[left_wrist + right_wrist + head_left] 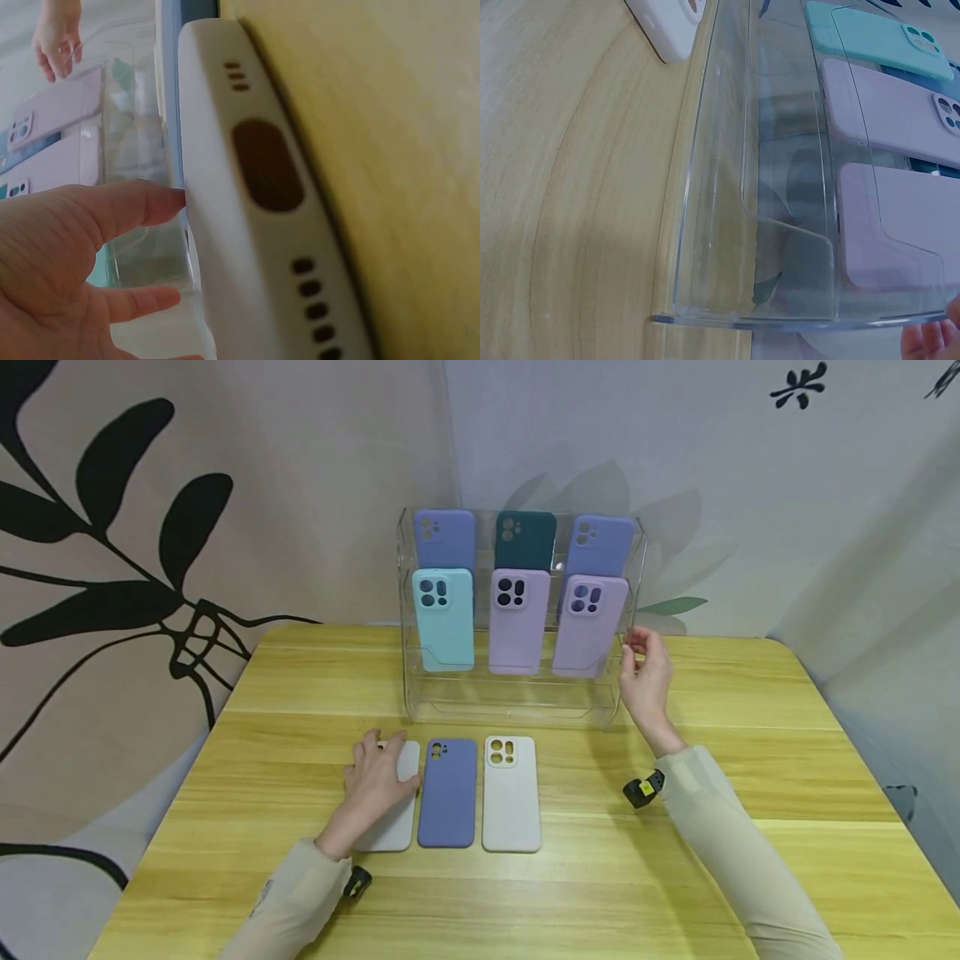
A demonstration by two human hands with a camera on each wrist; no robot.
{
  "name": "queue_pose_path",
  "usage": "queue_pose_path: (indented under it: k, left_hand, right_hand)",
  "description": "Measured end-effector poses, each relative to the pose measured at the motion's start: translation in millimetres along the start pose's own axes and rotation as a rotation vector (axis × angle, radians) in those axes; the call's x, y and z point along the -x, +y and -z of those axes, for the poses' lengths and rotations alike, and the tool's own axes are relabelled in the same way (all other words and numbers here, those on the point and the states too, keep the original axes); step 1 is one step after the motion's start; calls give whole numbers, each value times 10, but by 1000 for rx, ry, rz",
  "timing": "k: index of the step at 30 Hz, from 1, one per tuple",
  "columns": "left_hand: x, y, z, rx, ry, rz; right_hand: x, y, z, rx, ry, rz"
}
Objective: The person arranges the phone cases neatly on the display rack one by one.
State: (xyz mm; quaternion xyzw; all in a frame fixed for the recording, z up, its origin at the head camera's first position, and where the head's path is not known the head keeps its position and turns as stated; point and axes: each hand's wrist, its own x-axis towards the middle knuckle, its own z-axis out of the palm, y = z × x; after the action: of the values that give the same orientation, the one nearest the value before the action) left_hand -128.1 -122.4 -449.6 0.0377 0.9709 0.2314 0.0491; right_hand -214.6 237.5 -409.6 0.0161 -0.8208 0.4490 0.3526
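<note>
My left hand (378,785) lies over a white phone case (397,822) at the left of a row on the table. Its thumb reaches the case's right edge, and the other fingers extend over the upper left part. In the left wrist view the bottom end of this white case (232,165), with its port cutout, faces the camera. My right hand (647,677) is at the right side of a clear display rack (517,717), thumb and fingertips at the edge of the side panel. In the right wrist view its fingers (930,339) show only at the corner.
The front tier holds a turquoise case (447,635) and two lilac cases (522,631). Behind them stand two periwinkle cases (444,539) and a dark green case (534,539). A blue case (448,802) and another white case (512,810) lie right of my left hand.
</note>
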Motion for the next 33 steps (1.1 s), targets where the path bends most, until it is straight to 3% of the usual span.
queue_pose_path:
  k: [11, 21, 33]
  left_hand:
    - [-21, 9, -8, -78, -67, 27]
    - [-52, 23, 12, -56, -86, 41]
    - [-57, 14, 70, -8, -29, 23]
  right_hand:
    - [4, -12, -5, 4, 21, 13]
    - [-2, -11, -4, 8, 19, 16]
    - [-5, -3, 5, 7, -5, 6]
